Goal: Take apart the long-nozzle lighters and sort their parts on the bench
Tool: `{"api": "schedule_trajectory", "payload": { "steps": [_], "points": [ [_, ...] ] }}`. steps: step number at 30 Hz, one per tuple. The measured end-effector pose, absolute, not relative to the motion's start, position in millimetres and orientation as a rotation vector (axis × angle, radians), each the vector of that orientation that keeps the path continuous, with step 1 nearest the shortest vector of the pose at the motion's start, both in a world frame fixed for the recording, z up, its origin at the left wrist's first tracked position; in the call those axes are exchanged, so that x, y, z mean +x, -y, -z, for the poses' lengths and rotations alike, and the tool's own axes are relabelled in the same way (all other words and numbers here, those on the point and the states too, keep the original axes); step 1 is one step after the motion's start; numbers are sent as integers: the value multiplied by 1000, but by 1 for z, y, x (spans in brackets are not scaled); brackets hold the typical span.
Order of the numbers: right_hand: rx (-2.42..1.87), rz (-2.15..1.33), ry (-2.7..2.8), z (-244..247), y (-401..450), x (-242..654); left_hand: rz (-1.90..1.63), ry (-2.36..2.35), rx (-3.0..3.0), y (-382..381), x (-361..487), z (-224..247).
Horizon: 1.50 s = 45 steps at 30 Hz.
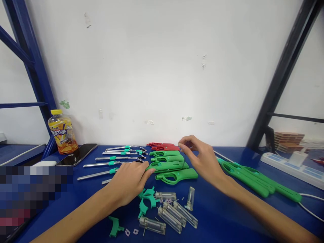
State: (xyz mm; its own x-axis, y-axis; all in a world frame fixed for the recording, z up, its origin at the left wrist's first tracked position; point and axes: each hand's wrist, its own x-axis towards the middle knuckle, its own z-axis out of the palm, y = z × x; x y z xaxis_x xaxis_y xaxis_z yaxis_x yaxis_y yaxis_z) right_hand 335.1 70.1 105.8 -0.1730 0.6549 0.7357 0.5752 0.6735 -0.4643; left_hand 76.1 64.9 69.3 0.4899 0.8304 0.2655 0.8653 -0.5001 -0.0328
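Note:
My left hand (133, 180) is closed on the front end of a green lighter housing (170, 165), thumb and fingers pinching it. Above that housing's rear end, my right hand (199, 153) is pinched, its fingertips near the red housings (164, 148); whatever it may hold is too small to make out. More green housings (182, 174) lie in front of and behind the gripped one. Metal rods (97, 173) with teal collars and wires lie to the left, some partly hidden by my left hand. Nearer me are teal trigger pieces (149, 199) and clear fuel tanks (169, 219).
A drink bottle (63, 133) and a phone (77, 154) stand and lie at the back left. Assembled green lighters (260, 179) and a white power strip (293, 168) are at the right. Small pink parts (127, 232) lie near the front edge.

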Motion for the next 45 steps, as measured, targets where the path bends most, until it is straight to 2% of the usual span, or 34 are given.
{"api": "schedule_trajectory", "payload": {
  "steps": [45],
  "points": [
    [-904,-70,1877,-103,-76,338,290,1499,-2574,-66,76,-70]
  ]
}}
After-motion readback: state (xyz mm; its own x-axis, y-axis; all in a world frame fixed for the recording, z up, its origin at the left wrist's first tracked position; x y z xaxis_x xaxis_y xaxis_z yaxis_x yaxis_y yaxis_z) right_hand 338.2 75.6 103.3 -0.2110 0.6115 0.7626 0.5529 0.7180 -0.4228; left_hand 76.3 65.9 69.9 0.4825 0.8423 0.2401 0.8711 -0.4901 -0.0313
